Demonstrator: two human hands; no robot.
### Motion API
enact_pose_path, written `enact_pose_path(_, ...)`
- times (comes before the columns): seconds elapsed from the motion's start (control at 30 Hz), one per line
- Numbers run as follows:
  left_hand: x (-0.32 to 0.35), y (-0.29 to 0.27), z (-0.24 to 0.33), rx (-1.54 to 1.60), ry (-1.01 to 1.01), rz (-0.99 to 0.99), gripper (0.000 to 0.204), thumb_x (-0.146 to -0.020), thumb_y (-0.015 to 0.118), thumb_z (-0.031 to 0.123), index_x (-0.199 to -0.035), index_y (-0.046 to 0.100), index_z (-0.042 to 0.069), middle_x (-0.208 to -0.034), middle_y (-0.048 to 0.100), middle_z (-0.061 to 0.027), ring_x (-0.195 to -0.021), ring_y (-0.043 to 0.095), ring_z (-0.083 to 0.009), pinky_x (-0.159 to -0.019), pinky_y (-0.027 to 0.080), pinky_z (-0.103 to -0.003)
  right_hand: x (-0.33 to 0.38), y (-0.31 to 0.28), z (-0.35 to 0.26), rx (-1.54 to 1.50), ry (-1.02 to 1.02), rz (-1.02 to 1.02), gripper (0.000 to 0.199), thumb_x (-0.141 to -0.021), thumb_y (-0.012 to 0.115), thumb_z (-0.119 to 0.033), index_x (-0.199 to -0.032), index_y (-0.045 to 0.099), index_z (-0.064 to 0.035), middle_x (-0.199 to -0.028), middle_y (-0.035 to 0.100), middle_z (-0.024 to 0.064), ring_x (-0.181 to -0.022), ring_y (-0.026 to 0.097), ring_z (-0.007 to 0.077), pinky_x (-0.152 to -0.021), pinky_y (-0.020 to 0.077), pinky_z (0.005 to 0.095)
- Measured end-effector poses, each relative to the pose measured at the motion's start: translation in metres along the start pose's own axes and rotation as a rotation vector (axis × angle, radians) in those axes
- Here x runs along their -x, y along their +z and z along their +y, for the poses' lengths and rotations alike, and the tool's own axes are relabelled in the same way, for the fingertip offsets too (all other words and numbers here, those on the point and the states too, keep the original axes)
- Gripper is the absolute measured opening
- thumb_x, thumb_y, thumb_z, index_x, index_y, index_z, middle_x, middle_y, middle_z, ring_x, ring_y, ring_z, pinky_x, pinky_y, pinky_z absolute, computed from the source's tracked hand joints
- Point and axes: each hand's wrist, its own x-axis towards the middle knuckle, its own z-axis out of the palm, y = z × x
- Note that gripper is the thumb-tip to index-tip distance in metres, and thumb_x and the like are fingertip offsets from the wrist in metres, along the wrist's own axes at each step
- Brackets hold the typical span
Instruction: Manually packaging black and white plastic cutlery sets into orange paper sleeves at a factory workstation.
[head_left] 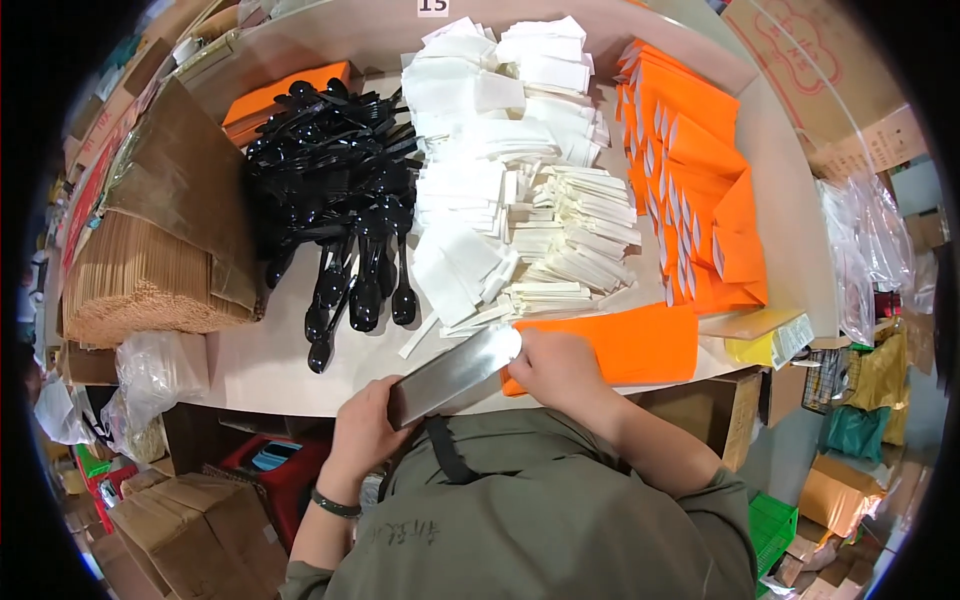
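Metal strip (455, 374) lies diagonally between the hands: left hand (362, 428) grips its lower end, right hand (555, 367) closes on the upper end, over the orange sleeve (625, 345).

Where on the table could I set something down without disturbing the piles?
Bare table lies along the near edge, between the chopstick bundle, the black spoons and the left hand. The middle and right are crowded with white napkins and orange sleeves.
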Motion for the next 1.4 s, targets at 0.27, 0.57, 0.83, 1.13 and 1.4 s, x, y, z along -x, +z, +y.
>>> enact_pose_path(0.27,-0.038,-0.017,0.021,-0.017,0.388,0.002,0.075,-0.070,0.084,0.036,-0.131,0.055,0.003,-0.118,0.061,-0.0161,-0.109,0.058,-0.0358,-0.094,0.046,-0.042,-0.018,-0.015,-0.023,-0.261,-0.126,-0.276,0.020,-0.086,0.061,-0.024,-0.088,0.066,-0.0055,-0.086,0.068,0.0194,-0.085,0.066,0.0370,-0.074,0.0521,0.0471)
enact_pose_path(0.57,-0.024,-0.026,-0.068,-0.049,-0.264,0.544,0.036,-0.084,0.073,0.012,-0.117,0.064,0.003,-0.102,0.065,-0.0151,-0.091,0.064,-0.0307,-0.081,0.051,-0.038,-0.064,-0.057,0.065,0.025,-0.103,0.043,0.013,-0.079,0.073,-0.010,-0.087,0.066,-0.0015,-0.085,0.063,0.0157,-0.081,0.063,0.0334,-0.074,0.0505,0.0407)
enact_pose_path(0.83,-0.045,-0.015,-0.065,-0.111,-0.223,0.389,0.015,-0.086,0.069,0.018,-0.093,0.060,0.008,-0.091,0.062,-0.0144,-0.084,0.062,-0.0402,-0.070,0.049,-0.050,-0.058,-0.041,0.071,0.180,-0.182,0.071,0.015,-0.087,0.066,-0.021,-0.091,0.065,-0.0056,-0.090,0.064,0.0177,-0.088,0.062,0.0390,-0.077,0.0504,0.0465)
enact_pose_path(1.13,-0.018,-0.016,-0.065,-0.049,-0.278,0.376,0.029,-0.089,0.068,0.027,-0.108,0.061,0.007,-0.098,0.065,-0.0179,-0.090,0.064,-0.0401,-0.075,0.051,-0.047,-0.061,-0.022,0.001,-0.145,-0.246,0.459,0.015,-0.091,0.059,-0.013,-0.085,0.057,0.0000,-0.081,0.063,0.0229,-0.082,0.061,0.0424,-0.073,0.0482,0.0515)
enact_pose_path(1.4,-0.008,-0.004,-0.046,0.116,-0.229,0.539,0.034,-0.088,0.073,0.029,-0.105,0.063,0.002,-0.092,0.062,-0.0158,-0.083,0.062,-0.0362,-0.071,0.051,-0.040,-0.134,0.036,0.007,0.301,-0.256,0.428,0.015,-0.084,0.060,-0.018,-0.077,0.060,-0.0052,-0.079,0.062,0.0170,-0.077,0.062,0.0369,-0.068,0.0509,0.0482)
